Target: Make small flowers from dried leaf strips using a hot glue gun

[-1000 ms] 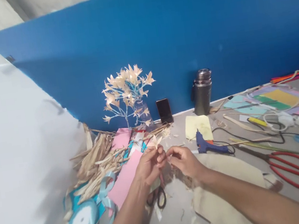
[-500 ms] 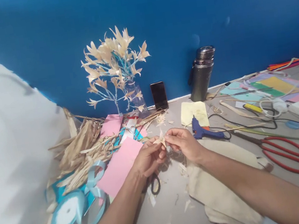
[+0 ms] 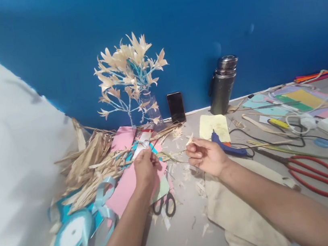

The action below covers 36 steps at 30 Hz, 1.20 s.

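My right hand (image 3: pixel 208 156) is raised over the middle of the table, its thumb and forefinger pinching a small pale husk flower (image 3: pixel 190 140). Over to the left, my left hand (image 3: pixel 146 167) hovers at the pink sheet (image 3: pixel 120 194) beside the heap of dried husks (image 3: pixel 92 157). Its fingers are curled together; whatever they may hold is too small to make out. Black-handled scissors (image 3: pixel 165 205) lie below that hand. Behind both hands, finished husk flowers (image 3: pixel 130 58) on blue-wrapped stems stand in a clear bottle (image 3: pixel 151 104).
A blue glue gun (image 3: pixel 226 145) rests by a yellow paper (image 3: pixel 210 126), near a cream cloth (image 3: pixel 239 206). Large red-handled scissors (image 3: pixel 314 175) lie to the right. A phone (image 3: pixel 176 107) and a flask (image 3: pixel 224 84) stand along the wall. Blue ribbon (image 3: pixel 72 233) sits front left.
My hands have parted. The left has let go of the husk flower and moved left; the flower stays in my right hand, which has shifted slightly right. More of the black-handled scissors shows.
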### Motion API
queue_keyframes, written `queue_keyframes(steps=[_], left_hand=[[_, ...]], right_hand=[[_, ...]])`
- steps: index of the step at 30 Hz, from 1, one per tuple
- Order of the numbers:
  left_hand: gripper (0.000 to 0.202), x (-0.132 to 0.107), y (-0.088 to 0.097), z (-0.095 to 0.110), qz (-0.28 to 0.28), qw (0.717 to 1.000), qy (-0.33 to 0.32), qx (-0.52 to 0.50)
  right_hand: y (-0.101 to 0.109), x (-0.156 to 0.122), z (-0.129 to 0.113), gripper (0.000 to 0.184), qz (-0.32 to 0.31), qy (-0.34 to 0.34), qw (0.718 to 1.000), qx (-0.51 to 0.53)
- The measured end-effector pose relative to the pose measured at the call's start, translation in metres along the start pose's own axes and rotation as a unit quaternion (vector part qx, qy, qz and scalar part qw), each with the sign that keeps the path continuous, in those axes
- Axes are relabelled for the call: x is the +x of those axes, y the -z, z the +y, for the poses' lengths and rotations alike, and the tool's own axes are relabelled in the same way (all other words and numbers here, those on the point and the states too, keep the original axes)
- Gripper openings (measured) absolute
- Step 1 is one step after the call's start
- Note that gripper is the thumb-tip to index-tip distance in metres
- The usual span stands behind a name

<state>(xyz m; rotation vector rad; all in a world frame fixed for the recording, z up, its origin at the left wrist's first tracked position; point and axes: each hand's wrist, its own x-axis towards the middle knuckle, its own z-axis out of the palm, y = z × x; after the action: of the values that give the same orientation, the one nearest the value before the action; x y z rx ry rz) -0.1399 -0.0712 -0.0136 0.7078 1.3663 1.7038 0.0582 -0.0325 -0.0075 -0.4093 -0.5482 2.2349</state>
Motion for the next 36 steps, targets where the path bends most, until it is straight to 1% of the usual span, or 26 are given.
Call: queue_keyframes(steps=[1,2,3,4,6,7,8,10,12,14,18,21,25,29,33,36], left_hand=[[0.026,-0.001,0.0,0.003,0.024,0.997,-0.054,0.043],[0.019,-0.003,0.0,0.006,0.03,0.991,-0.098,0.081],[0.014,-0.006,-0.001,0.008,0.02,0.986,-0.124,0.11],[0.012,-0.011,-0.002,0.01,-0.005,0.982,-0.132,0.131],[0.017,-0.021,-0.007,0.012,-0.075,0.98,-0.107,0.152],[0.021,-0.025,-0.01,0.012,-0.105,0.977,-0.097,0.157],[0.021,-0.029,-0.012,0.011,-0.128,0.975,-0.091,0.157],[0.014,-0.035,-0.017,0.01,-0.163,0.973,-0.074,0.144],[0.017,-0.037,-0.018,0.009,-0.196,0.97,-0.042,0.138],[0.015,-0.036,-0.017,0.009,-0.222,0.963,-0.017,0.153],[0.015,-0.033,-0.013,0.007,-0.242,0.958,-0.016,0.154],[0.016,-0.031,-0.011,0.004,-0.245,0.959,-0.006,0.14],[0.012,-0.029,-0.01,0.004,-0.256,0.96,0.01,0.114],[0.013,-0.029,-0.01,0.008,-0.248,0.963,0.038,0.099],[0.009,-0.029,-0.01,0.01,-0.277,0.952,0.006,0.13],[0.011,-0.029,-0.01,0.009,-0.279,0.948,0.004,0.154]], right_hand=[[0.0,0.0,-0.001,0.028,0.002,0.005,1.0,0.001],[0.0,0.0,-0.002,0.028,0.004,0.01,1.0,-0.007],[0.0,0.001,-0.001,0.028,0.009,0.018,1.0,-0.023],[0.001,0.001,0.001,0.027,0.014,0.027,0.998,-0.048],[0.002,0.003,0.007,0.026,0.026,0.052,0.991,-0.117],[0.003,0.003,0.01,0.025,0.03,0.065,0.985,-0.155],[0.003,0.003,0.013,0.025,0.03,0.077,0.978,-0.193],[0.004,0.002,0.019,0.027,0.021,0.097,0.961,-0.256],[0.003,0.0,0.022,0.029,0.015,0.108,0.947,-0.303],[0.001,-0.001,0.023,0.031,0.02,0.112,0.936,-0.332],[-0.001,-0.002,0.021,0.036,0.045,0.125,0.919,-0.371],[-0.001,-0.001,0.02,0.037,0.059,0.128,0.912,-0.385],[-0.003,-0.001,0.019,0.038,0.065,0.121,0.914,-0.381],[-0.005,-0.002,0.018,0.039,0.069,0.114,0.918,-0.373],[-0.004,-0.001,0.018,0.038,0.073,0.11,0.913,-0.386],[-0.006,-0.001,0.021,0.038,0.068,0.105,0.915,-0.383]])
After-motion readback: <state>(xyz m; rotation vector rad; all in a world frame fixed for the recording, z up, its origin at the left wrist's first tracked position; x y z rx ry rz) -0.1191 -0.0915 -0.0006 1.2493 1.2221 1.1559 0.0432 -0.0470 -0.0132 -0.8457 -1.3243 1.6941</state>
